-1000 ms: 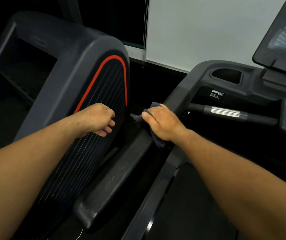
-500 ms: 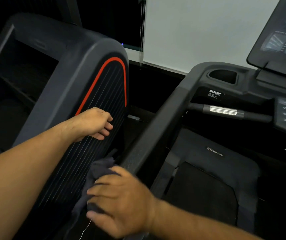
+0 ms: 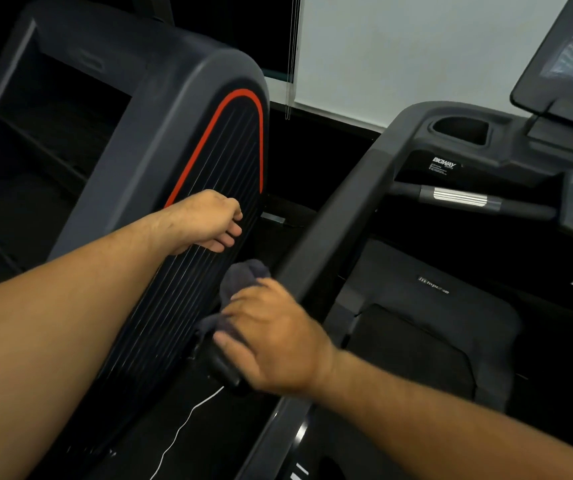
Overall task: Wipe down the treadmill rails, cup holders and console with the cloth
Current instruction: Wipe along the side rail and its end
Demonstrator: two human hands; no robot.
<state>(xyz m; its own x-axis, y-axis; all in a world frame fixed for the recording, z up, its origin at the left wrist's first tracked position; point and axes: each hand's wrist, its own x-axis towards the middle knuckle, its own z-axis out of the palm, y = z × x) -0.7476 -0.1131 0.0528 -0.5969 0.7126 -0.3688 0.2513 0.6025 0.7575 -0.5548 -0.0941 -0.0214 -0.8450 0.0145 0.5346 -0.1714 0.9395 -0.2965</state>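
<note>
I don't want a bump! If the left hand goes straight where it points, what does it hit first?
The left hand would probably meet the grey rail first, though depth is unclear.

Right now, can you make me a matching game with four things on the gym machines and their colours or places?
Things:
1 cloth
2 cup holder
3 curved stripe
4 band on the handle

Matches:
A red
B shiny silver
C gripped by the right hand
D at the top end of the rail

Pairs: 1-C, 2-D, 3-A, 4-B
</note>
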